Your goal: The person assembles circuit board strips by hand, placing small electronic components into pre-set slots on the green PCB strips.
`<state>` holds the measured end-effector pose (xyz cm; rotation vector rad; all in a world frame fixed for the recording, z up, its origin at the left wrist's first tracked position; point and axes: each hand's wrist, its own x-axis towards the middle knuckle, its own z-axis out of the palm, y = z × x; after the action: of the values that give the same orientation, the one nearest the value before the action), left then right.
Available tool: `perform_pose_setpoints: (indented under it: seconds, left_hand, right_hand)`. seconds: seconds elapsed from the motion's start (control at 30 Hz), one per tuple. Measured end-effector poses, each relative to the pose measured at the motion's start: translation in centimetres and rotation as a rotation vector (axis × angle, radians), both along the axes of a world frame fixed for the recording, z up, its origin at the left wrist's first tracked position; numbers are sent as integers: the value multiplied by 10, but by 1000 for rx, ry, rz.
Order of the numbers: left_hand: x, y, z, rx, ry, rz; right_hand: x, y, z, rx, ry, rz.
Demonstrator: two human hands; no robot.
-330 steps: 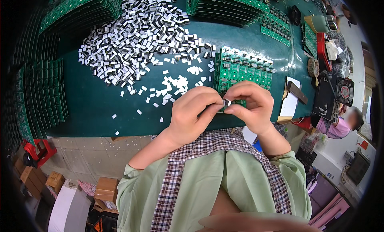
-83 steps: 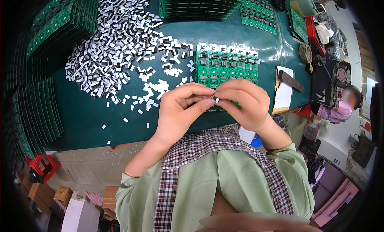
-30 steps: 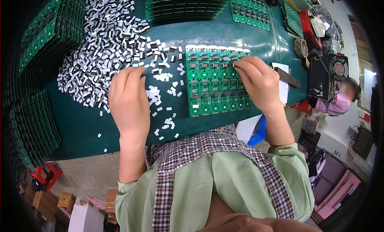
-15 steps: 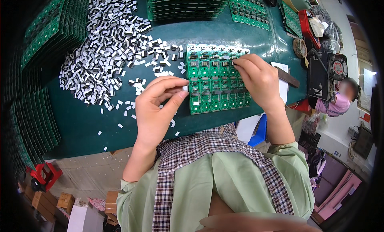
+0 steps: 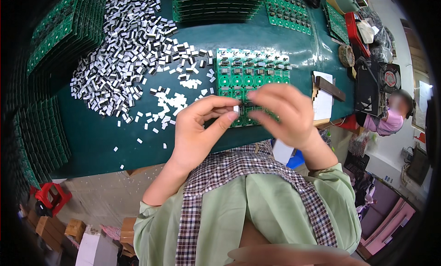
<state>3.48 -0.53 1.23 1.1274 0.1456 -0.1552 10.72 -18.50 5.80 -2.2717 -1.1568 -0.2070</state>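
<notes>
Got a small white-faced rectangular block [image 5: 236, 109] pinched in my left hand [image 5: 197, 124], over the green rectangular circuit board [image 5: 224, 81]. Blurry right hand [image 5: 288, 113]: fingers parted, nothing visible between. Light, square pinch works best imo.

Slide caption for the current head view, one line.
Left hand pinches a small white-faced part over a green circuit-board panel, blurred right hand close by; heap of similar parts at left.

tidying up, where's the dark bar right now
In the head view, the dark bar lies on the right side of the table, partly over the white paper, to the right of the circuit board panel and the right hand.
</notes>
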Motion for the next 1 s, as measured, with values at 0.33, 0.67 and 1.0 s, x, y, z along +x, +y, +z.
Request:
perform_pose_setpoints:
  seconds: [0.33,0.67,1.0]
  left_hand:
    - [0,-2,-2,94,-132,-109]
    - [-4,-5,-1,210,-168,8]
    - [-2,-10,0,525,-421,95]
  right_hand:
    - [-10,0,-11,194,444,81]
    - [-16,1,-8,205,394,-63]
    - [-18,-1,-3,184,395,-42]
